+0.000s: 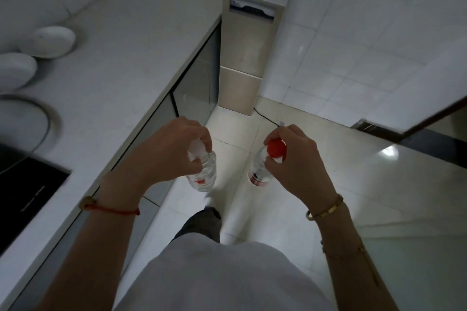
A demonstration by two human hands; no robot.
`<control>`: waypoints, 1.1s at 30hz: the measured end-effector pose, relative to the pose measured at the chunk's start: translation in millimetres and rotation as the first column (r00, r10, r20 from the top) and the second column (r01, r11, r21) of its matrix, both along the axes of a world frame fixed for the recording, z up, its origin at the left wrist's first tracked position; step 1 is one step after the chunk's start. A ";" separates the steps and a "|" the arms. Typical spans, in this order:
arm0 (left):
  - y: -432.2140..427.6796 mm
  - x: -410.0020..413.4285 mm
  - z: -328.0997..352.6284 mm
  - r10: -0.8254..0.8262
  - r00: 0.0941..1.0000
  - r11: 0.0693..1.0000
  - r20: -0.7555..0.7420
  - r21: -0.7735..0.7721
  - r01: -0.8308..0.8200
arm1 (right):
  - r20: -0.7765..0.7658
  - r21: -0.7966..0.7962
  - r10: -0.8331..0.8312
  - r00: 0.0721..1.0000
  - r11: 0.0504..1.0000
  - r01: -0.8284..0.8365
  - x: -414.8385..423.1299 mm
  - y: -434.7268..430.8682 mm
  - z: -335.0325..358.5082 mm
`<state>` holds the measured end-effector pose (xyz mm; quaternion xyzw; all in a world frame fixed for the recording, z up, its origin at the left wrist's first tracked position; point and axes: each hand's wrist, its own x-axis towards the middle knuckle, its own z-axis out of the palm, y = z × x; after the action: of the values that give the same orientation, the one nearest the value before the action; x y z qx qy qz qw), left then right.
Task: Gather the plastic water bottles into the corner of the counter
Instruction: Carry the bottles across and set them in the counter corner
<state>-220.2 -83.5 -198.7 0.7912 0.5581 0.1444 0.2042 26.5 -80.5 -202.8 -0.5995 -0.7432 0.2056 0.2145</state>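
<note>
My left hand (169, 151) grips a clear plastic water bottle (204, 177) by its white-capped neck, and the bottle hangs over the floor just past the counter's edge. In my right hand (298, 161) is a second clear bottle (260, 171) with a red cap, pinched at the top and hanging upright over the floor tiles. Both bottles carry red-and-white labels. The pale grey counter (121, 58) runs along my left, and its far corner meets the tiled wall at the upper left.
Two white bowls (50, 41) sit on the counter at the left, near a round metal rim (43, 118) and a black cooktop (22, 187). A tall beige water dispenser (249, 40) stands at the counter's far end. A dark door edge (417, 124) is at the right.
</note>
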 end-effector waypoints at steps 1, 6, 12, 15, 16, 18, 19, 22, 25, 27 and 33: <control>12.5 -2.2 -1.3 0.007 1.000 1.000 0.006 -0.006 -0.007 | 0.001 -0.002 0.009 1.000 1.000 -0.009 -2.5 14.2 -2.4; 83.1 -17.6 -8.8 0.016 1.000 1.000 0.000 -0.004 -0.016 | 0.002 -0.027 0.051 0.999 0.998 -0.051 -20.1 91.3 -16.5; 182.3 -40.7 -9.9 -0.007 1.000 1.000 -0.003 0.004 0.007 | -0.002 -0.020 0.094 0.996 0.995 -0.094 -48.4 191.1 -18.4; 231.7 -50.9 -7.0 -0.038 0.999 0.999 -0.009 0.007 0.038 | 0.008 -0.009 0.081 0.997 0.997 -0.081 -62.5 239.2 -18.3; 247.5 -54.4 -5.9 -0.047 0.999 0.999 -0.016 0.006 0.047 | 0.005 -0.006 0.075 0.997 0.997 -0.075 -67.1 254.1 -18.3; 277.0 -61.0 -3.8 -0.059 0.998 0.998 -0.024 0.008 0.059 | -0.006 0.007 0.066 0.998 0.998 -0.066 -75.4 282.7 -17.9; 290.3 -64.0 -2.5 -0.064 0.998 0.998 -0.023 0.006 0.064 | -0.013 0.013 0.065 0.998 0.998 -0.065 -79.8 296.8 -17.5; 326.9 -72.3 -0.7 -0.071 0.997 0.997 -0.022 0.004 0.071 | -0.020 0.023 0.080 0.997 0.997 -0.079 -91.3 337.4 -16.4; 360.0 -79.5 -0.5 -0.058 0.998 0.998 -0.027 -0.007 0.058 | -0.020 0.011 0.114 0.993 0.993 -0.114 -100.3 375.0 -17.7; 379.4 -83.6 -0.9 -0.039 0.999 0.999 -0.022 -0.007 0.039 | -0.017 0.002 0.126 0.992 0.992 -0.126 -104.8 398.6 -20.3; 441.8 -94.6 -6.9 0.046 0.999 0.999 -0.029 -0.016 -0.046 | -0.004 -0.045 0.201 0.980 0.979 -0.201 -116.1 478.5 -26.7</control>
<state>-314.7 358.3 -205.6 0.7785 0.5801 0.1330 0.1992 -89.6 398.0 -229.5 -0.5260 -0.7952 0.2428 0.1788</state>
